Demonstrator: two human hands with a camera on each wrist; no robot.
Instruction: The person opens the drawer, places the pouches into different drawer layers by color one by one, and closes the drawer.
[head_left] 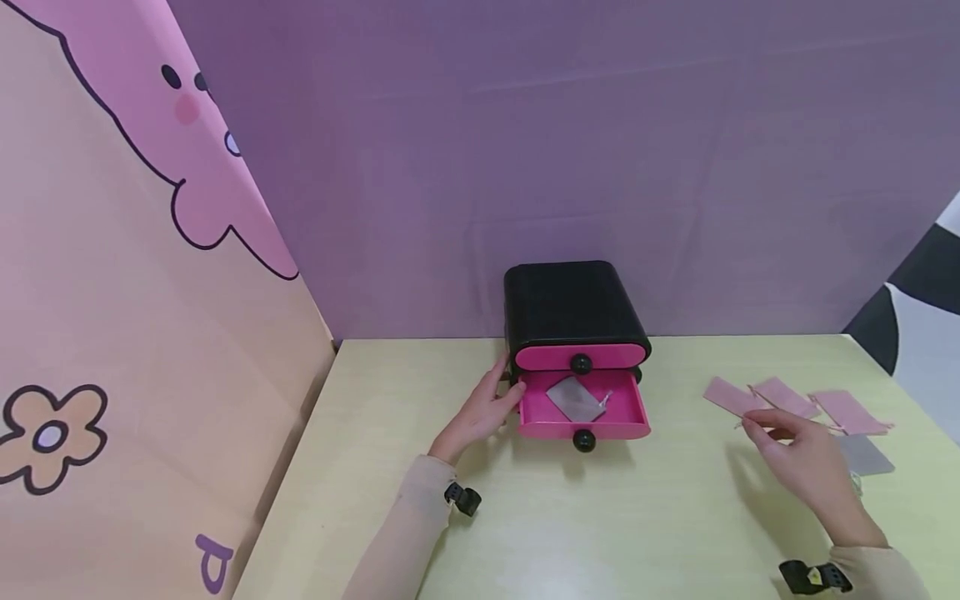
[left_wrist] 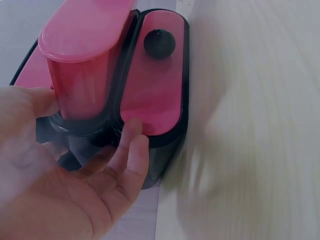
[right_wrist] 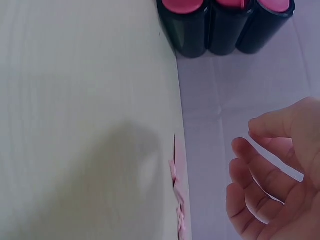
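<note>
My left hand [head_left: 480, 412] rests against the left side of a black drawer cabinet [head_left: 573, 302], its thumb at the side of the pulled-out middle drawer [left_wrist: 82, 90]. Lower down, its other fingertips touch the casing near the shut bottom drawer [left_wrist: 155, 75]. A small grey drawstring pouch [head_left: 574, 400] lies in the pulled-out pink drawer. On the right, my right hand [head_left: 802, 458] hovers over pink pouches [head_left: 846, 410], fingers loosely bent. In the right wrist view its thumb and fingertips [right_wrist: 242, 147] stand apart with nothing between them.
Another grey pouch [head_left: 864, 455] lies beside the pink ones, partly behind the right hand. The shut top drawer [head_left: 540, 358] has a black round knob. Behind the pale table [head_left: 390, 375] stands a purple backdrop [head_left: 600, 150]; a pink printed panel [head_left: 150, 317] is at left.
</note>
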